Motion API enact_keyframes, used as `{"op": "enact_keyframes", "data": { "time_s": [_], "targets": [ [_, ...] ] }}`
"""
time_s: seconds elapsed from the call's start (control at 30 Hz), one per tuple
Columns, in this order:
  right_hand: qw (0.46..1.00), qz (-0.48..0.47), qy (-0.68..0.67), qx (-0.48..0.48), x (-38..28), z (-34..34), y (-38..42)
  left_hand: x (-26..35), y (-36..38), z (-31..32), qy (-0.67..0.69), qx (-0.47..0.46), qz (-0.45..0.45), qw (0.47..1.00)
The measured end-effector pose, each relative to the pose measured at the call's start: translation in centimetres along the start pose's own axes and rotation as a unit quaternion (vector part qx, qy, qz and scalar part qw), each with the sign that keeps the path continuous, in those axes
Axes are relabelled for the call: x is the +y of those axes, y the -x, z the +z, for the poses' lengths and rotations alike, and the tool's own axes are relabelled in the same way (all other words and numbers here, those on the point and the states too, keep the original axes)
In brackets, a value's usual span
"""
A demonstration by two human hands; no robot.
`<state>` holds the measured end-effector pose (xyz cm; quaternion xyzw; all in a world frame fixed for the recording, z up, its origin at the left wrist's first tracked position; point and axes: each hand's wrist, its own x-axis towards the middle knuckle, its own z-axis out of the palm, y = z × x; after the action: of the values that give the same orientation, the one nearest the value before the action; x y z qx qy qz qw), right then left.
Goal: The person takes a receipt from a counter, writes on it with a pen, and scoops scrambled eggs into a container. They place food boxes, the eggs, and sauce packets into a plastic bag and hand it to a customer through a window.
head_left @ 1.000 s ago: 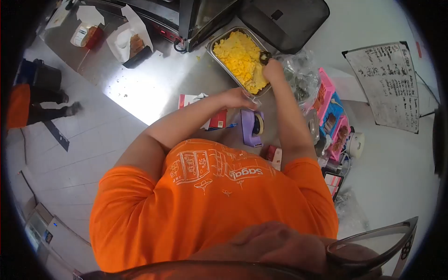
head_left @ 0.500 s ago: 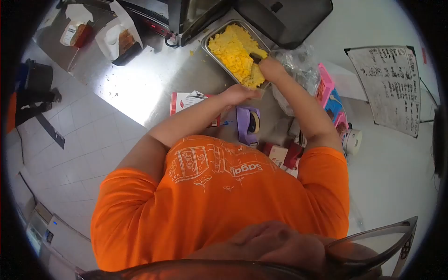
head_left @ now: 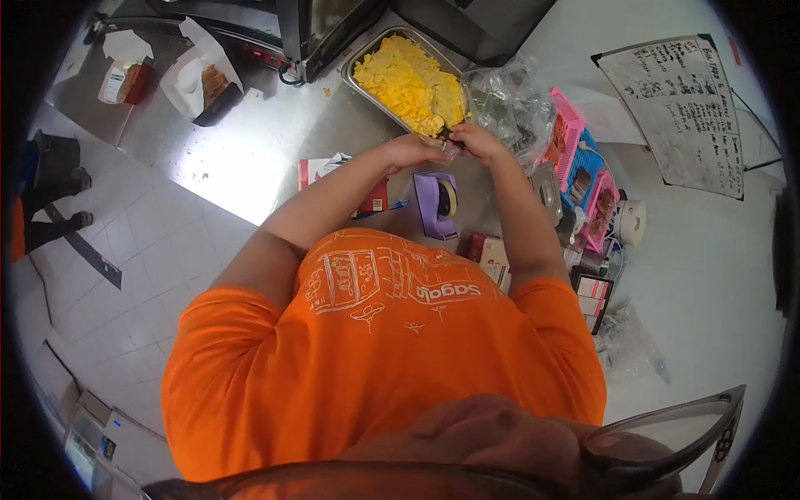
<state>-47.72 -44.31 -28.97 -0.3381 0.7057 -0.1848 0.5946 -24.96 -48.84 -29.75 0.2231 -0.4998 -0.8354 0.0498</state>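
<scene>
Hands met at the tray's near edge

A dark utensil is gripped by right hand fingers; left hand fingers are curled, contents untellable, tray at 12 o'clock.

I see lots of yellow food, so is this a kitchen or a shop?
Most likely a working food kitchen. A metal tray of yellow food, maybe scrambled egg, sits on a steel counter by a dark oven-like appliance, and a handwritten list hangs nearby.
</scene>
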Motion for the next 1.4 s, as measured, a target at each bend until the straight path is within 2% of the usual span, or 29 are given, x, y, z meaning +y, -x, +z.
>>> {"op": "enact_keyframes", "data": {
  "time_s": [0.03, 0.13, 0.23, 0.33, 0.43, 0.47, 0.5, 0.53, 0.63, 0.73, 0.83, 0.93, 1.0, 1.03, 1.07, 1.1, 1.13, 1.17, 1.2, 1.23, 1.27, 1.3, 1.33, 1.4],
  "targets": [
    [0.999, 0.009, -0.038, -0.014, 0.4, -0.4, -0.3, -0.6, -0.6, -0.6, -0.007, -0.007, -0.003, 1.0],
    [0.992, 0.029, -0.098, 0.074, -0.4, 0.0, 1.6, 0.8, -0.7, -2.8, -0.232, -0.055, -0.075, 0.968],
    [0.99, -0.004, -0.126, 0.058, -1.4, -1.4, 3.8, 3.4, 1.0, -3.9, -0.33, -0.013, 0.004, 0.944],
    [0.983, -0.071, -0.136, 0.097, -2.5, -1.8, 5.6, 7.4, 1.4, -2.9, -0.433, 0.105, -0.028, 0.895],
    [0.971, -0.143, 0.066, 0.182, -4.4, 0.9, 7.1, 6.5, -1.8, -2.5, -0.41, 0.18, 0.067, 0.891],
    [0.924, -0.205, 0.215, 0.241, -4.1, 2.1, 6.8, 6.4, -2.4, -2.5, -0.393, 0.179, 0.089, 0.897],
    [0.849, -0.258, 0.357, 0.292, -3.2, 3.5, 6.1, 6.3, -2.8, -2.4, -0.376, 0.177, 0.11, 0.903],
    [0.749, -0.301, 0.488, 0.333, -2.6, 4.8, 5.9, 6.1, -3.3, -2.2, -0.359, 0.174, 0.13, 0.908],
    [0.762, -0.256, 0.425, 0.416, -3.4, 8.0, 7.6, 3.8, -4.3, -2.8, -0.325, 0.199, 0.192, 0.904],
    [0.774, -0.237, 0.418, 0.412, -2.8, 8.5, 7.0, 2.5, -4.6, -3.6, -0.298, 0.207, 0.232, 0.902],
    [0.774, -0.278, 0.367, 0.435, -3.3, 8.9, 6.7, 4.0, -2.5, -2.9, -0.227, 0.192, 0.175, 0.939],
    [0.774, -0.356, 0.284, 0.44, -3.2, 8.1, 5.7, 3.4, -2.9, -4.0, -0.277, 0.219, 0.242, 0.904],
    [0.785, -0.356, 0.215, 0.459, -3.4, 7.0, 5.1, 3.5, -2.5, -4.5, -0.285, 0.229, 0.267, 0.892],
    [0.79, -0.354, 0.18, 0.468, -3.4, 6.4, 5.0, 3.5, -2.2, -5.0, -0.288, 0.229, 0.25, 0.896],
    [0.835, -0.296, 0.171, 0.431, -3.6, 5.7, 5.3, 3.7, -1.7, -5.4, -0.291, 0.227, 0.232, 0.9],
    [0.811, -0.332, 0.169, 0.451, -3.4, 5.0, 5.8, 4.0, -1.0, -5.4, -0.294, 0.22, 0.213, 0.906],
    [0.785, -0.362, 0.166, 0.474, -2.6, 4.2, 6.5, 3.8, 0.0, -5.3, -0.328, 0.244, 0.244, 0.88],
    [0.758, -0.385, 0.163, 0.5, -1.5, 3.6, 7.7, 4.4, 1.4, -4.9, -0.317, 0.228, 0.25, 0.886],
    [0.818, -0.356, 0.026, 0.45, -0.8, 2.7, 9.9, 5.2, 3.0, -4.2, -0.3, 0.215, 0.214, 0.904],
    [0.889, -0.223, 0.068, 0.395, 1.1, 1.9, 12.5, 5.5, 4.5, -3.9, -0.34, 0.212, 0.233, 0.886],
    [0.936, -0.09, 0.109, 0.324, 2.7, 0.6, 15.1, 5.5, 5.7, -3.8, -0.336, 0.189, 0.217, 0.897],
    [0.958, 0.038, 0.149, 0.24, 3.9, -0.6, 16.9, 5.2, 6.7, -3.6, -0.329, 0.185, 0.217, 0.9],
    [0.968, 0.09, 0.1, 0.213, 7.5, -0.3, 16.8, 4.7, 7.9, -3.5, -0.325, 0.183, 0.215, 0.903],
    [0.912, 0.121, 0.328, 0.214, 13.6, 0.9, 14.4, 3.9, 10.1, -2.3, -0.295, 0.164, 0.204, 0.919]
  ]
}}
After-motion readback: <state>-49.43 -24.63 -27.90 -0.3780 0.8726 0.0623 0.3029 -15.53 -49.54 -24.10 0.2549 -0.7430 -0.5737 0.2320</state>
